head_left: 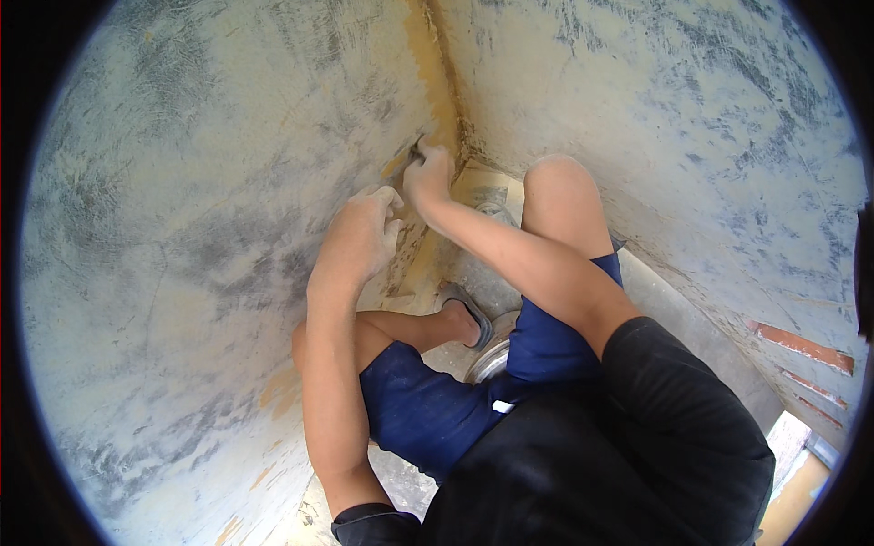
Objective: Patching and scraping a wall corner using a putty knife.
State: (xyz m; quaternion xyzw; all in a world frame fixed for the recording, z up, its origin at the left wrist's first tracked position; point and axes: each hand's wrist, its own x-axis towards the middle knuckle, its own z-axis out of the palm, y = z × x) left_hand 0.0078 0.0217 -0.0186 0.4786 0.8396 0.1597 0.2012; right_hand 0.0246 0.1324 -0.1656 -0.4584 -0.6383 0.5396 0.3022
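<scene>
My right hand (430, 176) is closed, its fingers pressed to the left wall (182, 182) just beside the inner corner. A small dark edge shows at its fingertips; what it belongs to is too small to make out. Lower and to the left, my left hand (366, 223) hangs close to the same wall. Its fingers are loosely bent, with a gap between thumb and fingers, and nothing shows in them. Pale dust coats both hands. A yellow-brown strip (428, 68) runs down the corner, and the left wall is patchy white and grey.
The right wall (674, 136) meets the left one close ahead. My bent knees and a sandalled foot (466, 316) fill the narrow floor space. A round pale object (492, 361) lies partly hidden beneath me. Red-brown exposed patches (806, 348) mark the lower right wall.
</scene>
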